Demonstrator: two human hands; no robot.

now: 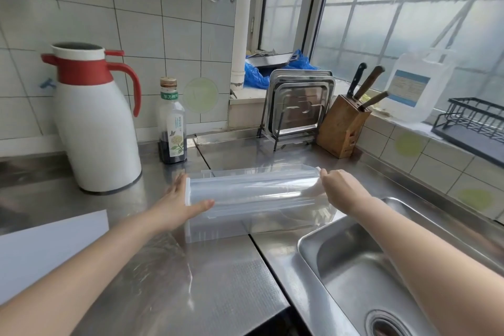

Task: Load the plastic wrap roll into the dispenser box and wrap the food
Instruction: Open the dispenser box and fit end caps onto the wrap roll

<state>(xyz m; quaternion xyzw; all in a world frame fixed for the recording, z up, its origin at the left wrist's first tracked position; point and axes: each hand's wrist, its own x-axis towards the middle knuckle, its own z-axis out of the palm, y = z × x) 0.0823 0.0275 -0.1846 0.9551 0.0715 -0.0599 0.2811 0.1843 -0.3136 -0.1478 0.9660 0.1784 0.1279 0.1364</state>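
A clear plastic wrap roll (253,189) lies horizontally between my two hands, over the open transparent dispenser box (259,222) that stands on the steel counter. My left hand (180,199) presses flat against the roll's left white end cap, thumb under the roll. My right hand (341,189) grips the right end. The box's raised lid (256,170) shows behind the roll. No food is in view.
A white and red thermos jug (95,120) and a dark sauce bottle (172,123) stand at the back left. Steel trays in a rack (298,106) and a knife block (342,128) stand behind. A sink (381,275) lies at the right, a white board (46,248) at the left.
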